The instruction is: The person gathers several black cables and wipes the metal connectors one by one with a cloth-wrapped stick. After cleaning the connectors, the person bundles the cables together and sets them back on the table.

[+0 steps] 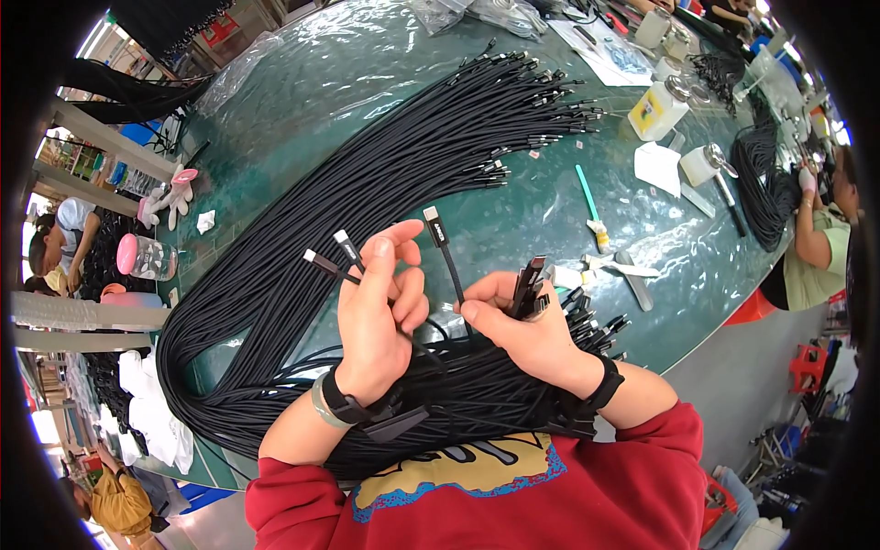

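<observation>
My left hand (378, 307) is closed around black cables, and two silver-tipped plug ends (348, 249) stick out past its thumb. Between thumb and fingers of my right hand (532, 330) a single black cable (447, 257) is pinched, its flat silver plug pointing up and away. That same hand also keeps several more dark cable plugs (529, 286) bunched in its palm. Under both forearms lies a thick bundle of black cables (458, 394), which bends round at the left. Its far run (394, 156) fans out into many plug ends at the upper right.
The bundle rests on a green table (275, 82) with a glossy cover. Right of it are a teal-handled brush (587, 197), a white bottle with yellow label (660, 108), a smaller bottle (701, 165) and a metal blade-like tool (634, 280). A pink-lidded jar (147, 257) lies left. Other people work nearby.
</observation>
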A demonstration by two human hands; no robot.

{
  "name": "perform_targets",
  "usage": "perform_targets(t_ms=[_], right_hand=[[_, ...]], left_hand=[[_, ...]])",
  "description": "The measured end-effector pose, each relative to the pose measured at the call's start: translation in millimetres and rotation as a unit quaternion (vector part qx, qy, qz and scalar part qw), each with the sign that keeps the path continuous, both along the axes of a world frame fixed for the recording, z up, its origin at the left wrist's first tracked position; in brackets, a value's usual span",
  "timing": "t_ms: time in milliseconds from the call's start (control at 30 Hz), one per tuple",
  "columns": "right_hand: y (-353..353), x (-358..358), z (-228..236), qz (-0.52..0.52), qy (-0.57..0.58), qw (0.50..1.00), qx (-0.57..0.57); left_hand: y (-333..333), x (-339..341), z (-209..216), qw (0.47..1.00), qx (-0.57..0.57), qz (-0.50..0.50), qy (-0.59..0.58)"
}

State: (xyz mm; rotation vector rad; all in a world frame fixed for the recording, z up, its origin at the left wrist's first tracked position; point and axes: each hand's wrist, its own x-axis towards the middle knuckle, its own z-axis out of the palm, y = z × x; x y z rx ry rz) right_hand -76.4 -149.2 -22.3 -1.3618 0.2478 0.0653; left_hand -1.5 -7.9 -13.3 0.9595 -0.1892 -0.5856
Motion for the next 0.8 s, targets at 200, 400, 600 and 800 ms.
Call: perform_targets(t_ms=[200,400,600,800], right_hand=[[0,-4,0,0.080,-0.009,0.996,-0.026],[-13,5,4,0.137,-0.014,0.988,0.077],[-11,7,-5,0.128,-0.079,0.981,0.125],[-13,6,-6,0.132,-0.057,0.984,0.107]], left_hand=[[-1,-7,12,0.990,0.132,-0.013,-0.056],[0,-10,16,0.991,0.122,-0.042,-0.015],[1,-7,21,0.989,0.122,-0.084,-0.013],[3,-9,20,0.988,0.121,-0.091,-0.024]])
